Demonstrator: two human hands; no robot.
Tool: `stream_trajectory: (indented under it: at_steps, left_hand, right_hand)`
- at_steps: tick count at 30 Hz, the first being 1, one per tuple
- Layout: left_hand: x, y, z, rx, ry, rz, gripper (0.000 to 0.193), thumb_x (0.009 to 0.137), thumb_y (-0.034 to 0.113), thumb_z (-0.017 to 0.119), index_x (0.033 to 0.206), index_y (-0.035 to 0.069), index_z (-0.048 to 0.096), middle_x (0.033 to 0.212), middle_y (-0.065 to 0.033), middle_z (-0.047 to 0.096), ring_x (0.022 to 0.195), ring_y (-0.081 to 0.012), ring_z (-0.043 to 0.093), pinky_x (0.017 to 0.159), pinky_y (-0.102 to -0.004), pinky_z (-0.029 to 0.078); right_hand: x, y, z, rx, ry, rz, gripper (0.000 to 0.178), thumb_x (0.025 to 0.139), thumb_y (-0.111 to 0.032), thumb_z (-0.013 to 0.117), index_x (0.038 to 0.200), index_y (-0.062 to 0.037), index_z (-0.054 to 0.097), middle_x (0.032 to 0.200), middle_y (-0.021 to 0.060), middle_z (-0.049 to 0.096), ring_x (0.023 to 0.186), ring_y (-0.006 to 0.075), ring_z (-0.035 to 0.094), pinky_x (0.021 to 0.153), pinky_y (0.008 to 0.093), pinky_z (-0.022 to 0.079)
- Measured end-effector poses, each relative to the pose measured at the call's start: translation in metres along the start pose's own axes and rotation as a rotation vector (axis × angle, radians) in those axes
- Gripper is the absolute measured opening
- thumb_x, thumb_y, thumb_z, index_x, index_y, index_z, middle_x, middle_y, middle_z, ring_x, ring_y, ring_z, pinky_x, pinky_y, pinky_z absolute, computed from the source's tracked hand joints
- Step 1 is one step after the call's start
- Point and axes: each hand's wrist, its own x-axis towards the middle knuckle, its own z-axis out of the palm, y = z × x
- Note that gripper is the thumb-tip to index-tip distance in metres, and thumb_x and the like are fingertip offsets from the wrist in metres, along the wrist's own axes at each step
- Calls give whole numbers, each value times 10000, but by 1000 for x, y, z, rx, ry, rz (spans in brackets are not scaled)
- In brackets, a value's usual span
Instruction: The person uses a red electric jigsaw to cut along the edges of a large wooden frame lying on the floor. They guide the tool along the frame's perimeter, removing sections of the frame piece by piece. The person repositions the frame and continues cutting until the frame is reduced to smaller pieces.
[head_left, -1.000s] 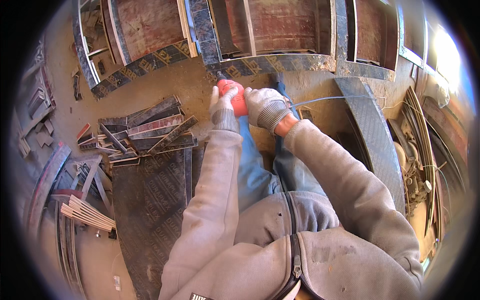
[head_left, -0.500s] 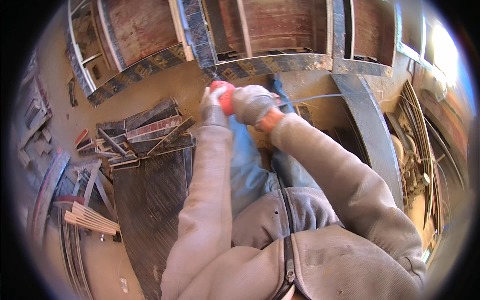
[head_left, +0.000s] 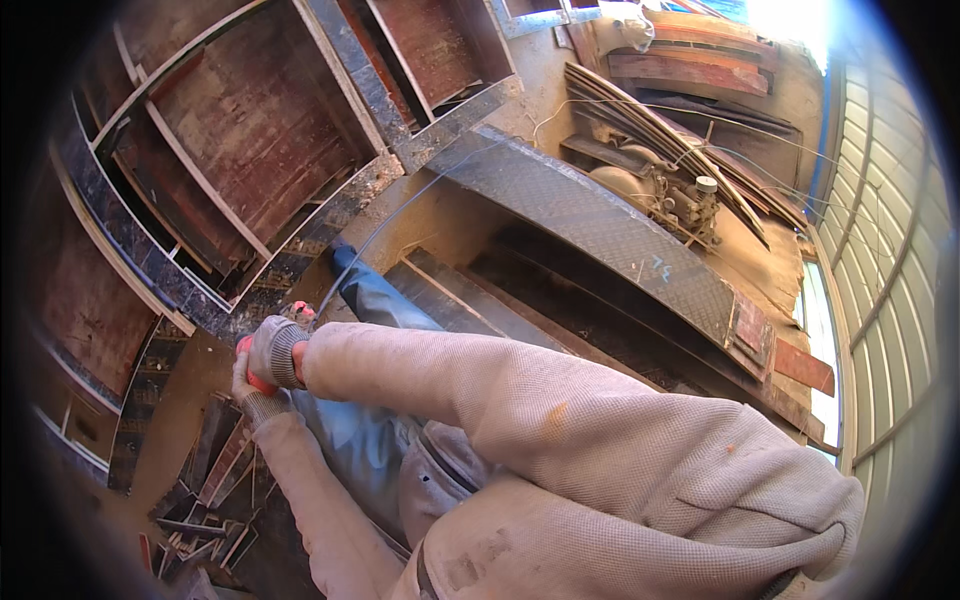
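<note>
A red power drill (head_left: pixel 262 384) is held between my two gloved hands, close to the near edge of a dark panelled wooden frame (head_left: pixel 215 318). My right hand (head_left: pixel 270 347) is closed round its rear part, and a bit of red shows beyond the knuckles. Against the drill's front body my left hand (head_left: pixel 243 376) is wrapped, partly covered by the right. The drill's tip is hidden in this view. From beside my right hand a thin blue line (head_left: pixel 385 222), a cord or hose, runs up to the right over a long dark board.
The long dark curved panel (head_left: pixel 600 235) lies to the right, with planks (head_left: pixel 470 300) below it. Beyond stands a dusty machine (head_left: pixel 690 200) beside bent strips. Wood offcuts (head_left: pixel 215 500) are piled at lower left. A corrugated wall (head_left: pixel 890 250) closes off the right side.
The view has turned to the right, so the frame and my hands now sit further left. Both hands keep their hold on the drill. The drill bit, visible before, is now hidden.
</note>
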Motion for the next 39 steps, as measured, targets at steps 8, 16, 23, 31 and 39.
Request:
stream_trajectory:
  at_steps: [8,16,23,31,39]
  left_hand:
    - [27,-9,-35,-11,-346,90,504,972,323,603,1324,-31,673,1302,-200,707,1192,-379,688,1045,-522,561]
    - [19,-28,-30,-130,-80,173,270,953,214,674,1148,31,714,1140,-142,748,1040,-291,727,964,-445,581]
    - [51,8,14,-134,-248,200,430,909,92,712,1321,21,611,1236,-155,714,1076,-305,713,1030,-443,555]
    - [-52,-40,23,-72,89,229,430,960,79,670,1372,12,566,1245,-179,692,1104,-334,701,980,-473,582]
    - [-215,-87,93,251,-121,568,694,990,33,621,1618,37,325,1328,-228,602,1124,-341,675,945,-453,594]
  right_hand:
    - [-10,-17,-28,-49,-6,97,250,881,-321,627,953,-143,786,935,55,782,862,259,765,713,462,574]
    - [-26,-2,-47,-267,7,-409,147,874,-174,691,970,-103,776,888,90,785,815,289,778,638,429,595]
    - [6,7,-74,-514,-156,-157,152,938,-236,649,1053,-199,740,1000,10,748,955,135,693,736,355,574]
    - [-84,20,-45,-278,195,-241,152,809,-153,654,900,-35,688,758,98,668,653,244,686,553,420,501]
    - [-262,139,-95,111,218,-274,725,736,-179,743,1417,-23,549,1004,158,698,997,354,688,902,459,531]
